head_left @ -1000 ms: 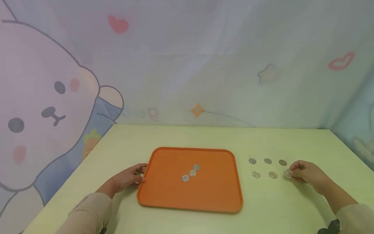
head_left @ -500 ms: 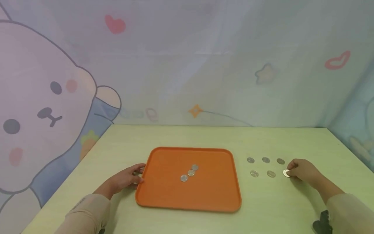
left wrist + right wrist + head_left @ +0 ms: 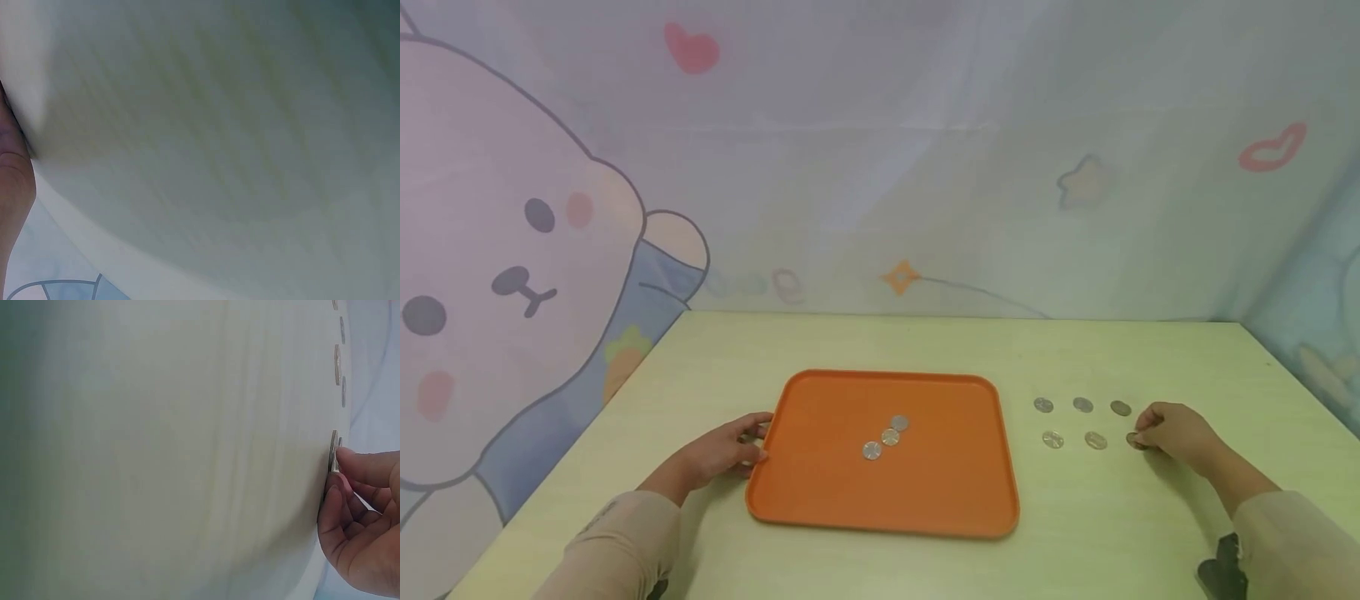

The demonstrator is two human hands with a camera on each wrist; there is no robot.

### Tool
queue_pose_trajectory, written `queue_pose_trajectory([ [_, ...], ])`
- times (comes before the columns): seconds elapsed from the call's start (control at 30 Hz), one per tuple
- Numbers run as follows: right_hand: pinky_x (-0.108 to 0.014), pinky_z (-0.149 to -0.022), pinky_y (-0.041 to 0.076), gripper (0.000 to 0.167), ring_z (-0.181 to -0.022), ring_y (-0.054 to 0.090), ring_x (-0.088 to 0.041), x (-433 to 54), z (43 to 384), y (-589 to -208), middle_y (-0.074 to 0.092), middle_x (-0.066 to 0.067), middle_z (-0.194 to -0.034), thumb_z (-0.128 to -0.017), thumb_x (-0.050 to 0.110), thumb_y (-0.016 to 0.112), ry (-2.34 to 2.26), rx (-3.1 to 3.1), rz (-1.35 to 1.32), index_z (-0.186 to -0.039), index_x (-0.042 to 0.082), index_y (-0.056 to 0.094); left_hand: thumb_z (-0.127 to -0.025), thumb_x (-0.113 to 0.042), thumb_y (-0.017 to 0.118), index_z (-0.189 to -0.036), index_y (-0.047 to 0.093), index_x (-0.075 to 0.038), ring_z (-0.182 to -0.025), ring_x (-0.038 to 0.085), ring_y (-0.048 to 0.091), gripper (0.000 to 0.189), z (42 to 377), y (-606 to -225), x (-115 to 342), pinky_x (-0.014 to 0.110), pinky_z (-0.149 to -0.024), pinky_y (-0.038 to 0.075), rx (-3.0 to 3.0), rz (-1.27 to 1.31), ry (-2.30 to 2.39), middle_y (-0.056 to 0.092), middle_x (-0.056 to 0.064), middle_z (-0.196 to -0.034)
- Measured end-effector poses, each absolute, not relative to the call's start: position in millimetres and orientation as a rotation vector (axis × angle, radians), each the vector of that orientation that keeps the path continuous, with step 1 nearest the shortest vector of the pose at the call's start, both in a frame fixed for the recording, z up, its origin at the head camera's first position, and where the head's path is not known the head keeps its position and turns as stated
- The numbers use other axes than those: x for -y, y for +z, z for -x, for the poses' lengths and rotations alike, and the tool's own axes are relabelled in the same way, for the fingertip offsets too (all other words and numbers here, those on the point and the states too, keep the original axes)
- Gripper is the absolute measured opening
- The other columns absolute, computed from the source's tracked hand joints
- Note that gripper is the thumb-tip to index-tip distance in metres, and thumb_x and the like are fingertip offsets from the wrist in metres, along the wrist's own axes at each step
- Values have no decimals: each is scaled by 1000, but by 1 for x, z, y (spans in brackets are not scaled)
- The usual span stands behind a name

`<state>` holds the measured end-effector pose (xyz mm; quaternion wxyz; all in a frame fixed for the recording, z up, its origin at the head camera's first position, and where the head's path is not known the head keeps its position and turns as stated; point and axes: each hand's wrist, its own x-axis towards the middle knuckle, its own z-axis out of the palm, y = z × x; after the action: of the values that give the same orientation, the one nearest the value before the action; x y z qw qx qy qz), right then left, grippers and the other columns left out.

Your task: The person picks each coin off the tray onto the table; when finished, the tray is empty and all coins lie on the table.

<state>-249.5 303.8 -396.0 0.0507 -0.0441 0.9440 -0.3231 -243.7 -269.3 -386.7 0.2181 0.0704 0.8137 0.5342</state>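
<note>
An orange tray lies on the table with three silvery coins in a slanting line near its middle. My left hand rests against the tray's left rim, thumb and fingers loosely bent at the edge. In the left wrist view only part of the left hand shows, at the left border. To the right of the tray, my right hand pinches a coin at the right end of the near row. The right wrist view has this coin at the thumb and fingertips, close over the tabletop.
Beside the held coin lie two more in the near row, one of them a coin. A far row has three, including a coin. The pale table ends at a cartoon-printed cloth.
The right hand stays by the near row's right end; the coin in its fingers looks darker and less of its face shows. The left hand, tray and other coins keep their places.
</note>
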Motion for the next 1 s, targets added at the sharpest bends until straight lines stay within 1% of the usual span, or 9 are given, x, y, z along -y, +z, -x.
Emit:
queue_pose_trajectory([
  [0.17, -30, -57, 37, 20, -67, 44, -18, -305, 247, -396, 51, -7, -78, -80, 12, 57, -1013, -2863, 93, -85, -6, 51, -81, -1, 51, -131, 23, 4, -87, 18, 49, 58, 245, -387, 269, 34, -74, 45, -2251, -197, 1475, 33, 16, -114],
  [0.27, -30, -57, 39, 20, -66, 45, -18, -304, 245, -395, 51, -7, -77, -82, 11, 54, -1057, -2853, 92, -87, -7, 49, -81, -1, 52, -132, 23, 4, -87, 19, 49, 59, 246, -387, 269, 35, -75, 45, -2247, -193, 1472, 33, 17, -114],
  [0.43, -31, -57, 42, 24, -67, 46, -17, -297, 241, -388, 51, -8, -78, -84, 12, 49, -1165, -2820, 121, -94, -10, 47, -81, -1, 52, -132, 23, 3, -87, 19, 50, 58, 245, -387, 269, 35, -75, 45, -2251, -184, 1466, 33, 17, -115],
  [0.63, -32, -62, 44, 31, -72, 50, -19, -285, 243, -377, 53, -9, -85, -86, 18, 51, -1245, -2770, 145, -98, -10, 45, -81, -2, 52, -132, 22, 4, -88, 20, 49, 59, 245, -389, 270, 35, -74, 45, -2260, -180, 1462, 33, 17, -116],
  [0.83, -35, -69, 45, 36, -82, 52, -26, -268, 245, -370, 54, -14, -94, -86, 23, 51, -1307, -2706, 175, -103, -9, 44, -81, -3, 53, -132, 23, 3, -87, 20, 50, 59, 246, -389, 270, 34, -74, 46, -2264, -180, 1457, 34, 17, -115],
  [1.0, -34, -69, 44, 36, -83, 51, -27, -249, 245, -364, 54, -15, -92, -86, 24, 52, -1374, -2658, 239, -103, -7, 44, -81, -3, 53, -132, 23, 3, -88, 20, 49, 59, 245, -388, 270, 34, -74, 45, -2266, -173, 1455, 34, 17, -116],
])
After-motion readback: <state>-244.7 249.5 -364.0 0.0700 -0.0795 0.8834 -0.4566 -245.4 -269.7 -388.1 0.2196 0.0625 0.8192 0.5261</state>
